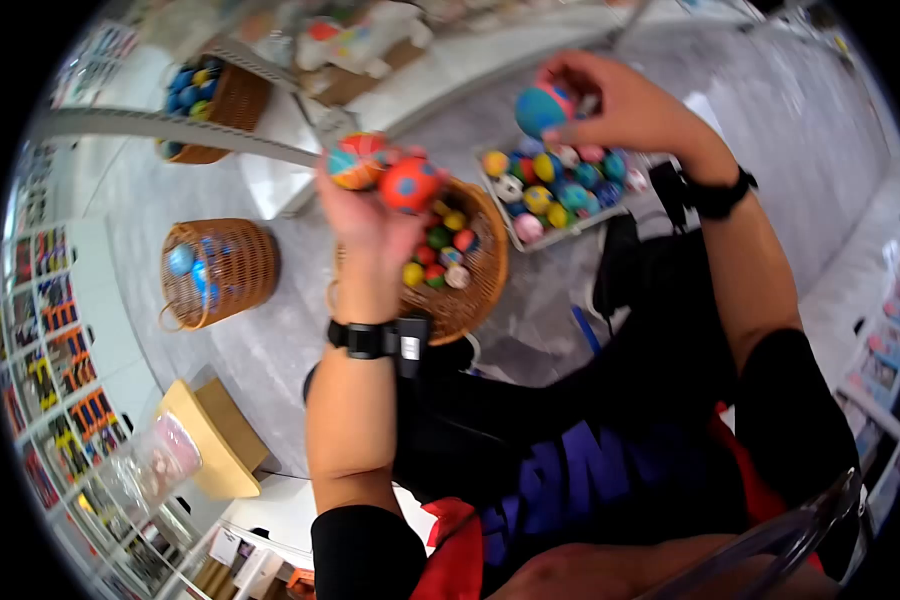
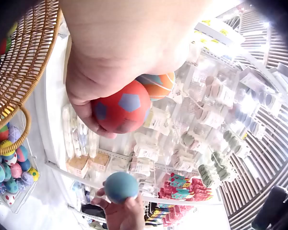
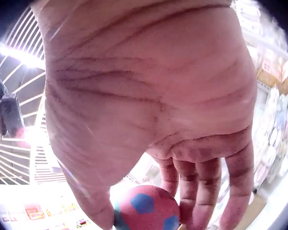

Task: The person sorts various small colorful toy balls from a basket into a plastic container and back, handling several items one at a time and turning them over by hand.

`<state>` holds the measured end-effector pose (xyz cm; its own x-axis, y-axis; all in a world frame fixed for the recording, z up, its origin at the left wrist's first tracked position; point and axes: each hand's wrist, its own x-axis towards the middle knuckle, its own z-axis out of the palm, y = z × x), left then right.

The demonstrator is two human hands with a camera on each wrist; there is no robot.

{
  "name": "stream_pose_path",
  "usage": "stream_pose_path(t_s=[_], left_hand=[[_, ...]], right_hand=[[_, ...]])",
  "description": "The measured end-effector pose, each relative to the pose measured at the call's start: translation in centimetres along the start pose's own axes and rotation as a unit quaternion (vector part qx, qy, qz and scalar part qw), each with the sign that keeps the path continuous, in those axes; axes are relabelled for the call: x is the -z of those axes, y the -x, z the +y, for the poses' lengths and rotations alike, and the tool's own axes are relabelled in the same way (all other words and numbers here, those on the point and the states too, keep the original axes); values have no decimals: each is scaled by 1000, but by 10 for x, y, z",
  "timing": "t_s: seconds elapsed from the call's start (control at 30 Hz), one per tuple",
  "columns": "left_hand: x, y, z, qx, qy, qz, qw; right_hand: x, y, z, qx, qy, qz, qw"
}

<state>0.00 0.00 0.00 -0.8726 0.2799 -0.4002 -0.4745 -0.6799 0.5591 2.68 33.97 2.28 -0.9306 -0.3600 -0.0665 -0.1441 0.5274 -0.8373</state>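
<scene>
My left hand (image 1: 368,228) holds two balls over the round wicker basket. One is a red ball (image 1: 411,185) with blue pentagons, the other an orange and teal ball (image 1: 356,160) with pale lines. In the left wrist view the thumb curls round the red ball (image 2: 122,106). My right hand (image 1: 638,112) pinches a teal and pink ball (image 1: 543,110) above the clear tray. The right wrist view shows that ball's pink side with blue pentagons (image 3: 149,208), between thumb and fingers. Below, the wicker basket (image 1: 488,270) and the tray (image 1: 570,237) contain several colourful balls.
Another wicker basket (image 1: 245,272) with blue items stands on the floor at left. A further basket (image 1: 238,100) of balls is behind a white shelf frame (image 1: 170,127). A wooden stool (image 1: 210,440) sits at lower left, beside shelves of packaged goods (image 1: 70,360).
</scene>
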Motion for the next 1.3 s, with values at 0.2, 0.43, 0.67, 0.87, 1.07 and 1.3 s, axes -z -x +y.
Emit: stream_pose_path(t_s=[0.2,0.43,0.67,0.87,1.07,1.3], left_hand=[[18,-3,-51,71,-12,-13,997],[10,-4,-54,86,-73,18,993],[10,-5,-52,78,-90,18,993],[9,-3,-45,68,-120,22,990],[7,-9,-49,68,-183,35,980],[3,-9,-79,141,-330,-75,930]], right_hand=[[4,38,39,-115,135,20,984],[-10,33,70,-130,251,-26,959],[-62,18,127,-170,366,-146,903],[-99,23,194,-189,404,-187,875],[-87,-10,186,-215,400,-193,870],[-77,-32,54,73,-76,-81,991]])
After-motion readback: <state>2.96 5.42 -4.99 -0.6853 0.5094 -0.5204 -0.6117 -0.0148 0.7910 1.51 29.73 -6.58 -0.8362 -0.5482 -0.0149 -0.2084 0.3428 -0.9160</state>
